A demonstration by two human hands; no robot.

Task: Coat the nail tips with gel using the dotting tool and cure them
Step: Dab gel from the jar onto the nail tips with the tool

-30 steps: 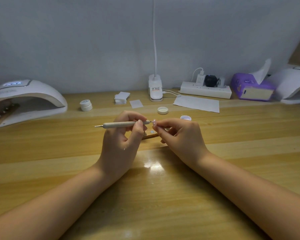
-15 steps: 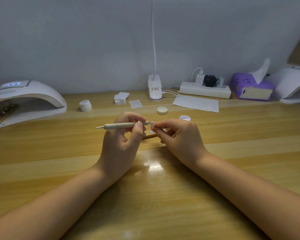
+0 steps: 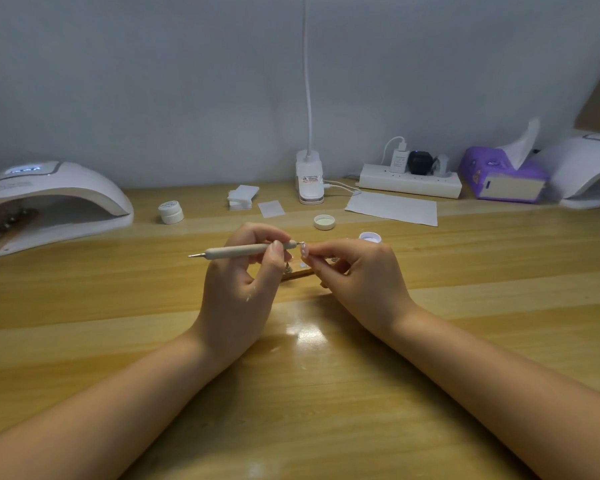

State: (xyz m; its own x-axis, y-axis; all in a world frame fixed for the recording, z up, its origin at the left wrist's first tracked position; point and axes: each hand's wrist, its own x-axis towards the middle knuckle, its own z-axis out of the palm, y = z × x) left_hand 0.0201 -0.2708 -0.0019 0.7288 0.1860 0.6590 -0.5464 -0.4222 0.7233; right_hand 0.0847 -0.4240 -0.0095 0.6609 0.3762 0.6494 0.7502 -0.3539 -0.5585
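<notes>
Little has moved since the earlier frames: both hands stay at the centre of the frame, and the nail tip now shows more of its face to the camera than a moment ago. The left hand grips the dotting tool between thumb and fingers, holding it nearly level with its right-hand point touching or just beside the nail tip. The right hand pinches that nail tip between its fingertips. Behind the hands, a small wooden holder lies on the worktop, mostly hidden. Just above the right hand stands an open gel pot, with its lid nearby. A curing lamp sits at the left edge of the frame, its display lit, with a closed white jar beside it. In the upper right are a power strip and a purple tissue box.
</notes>
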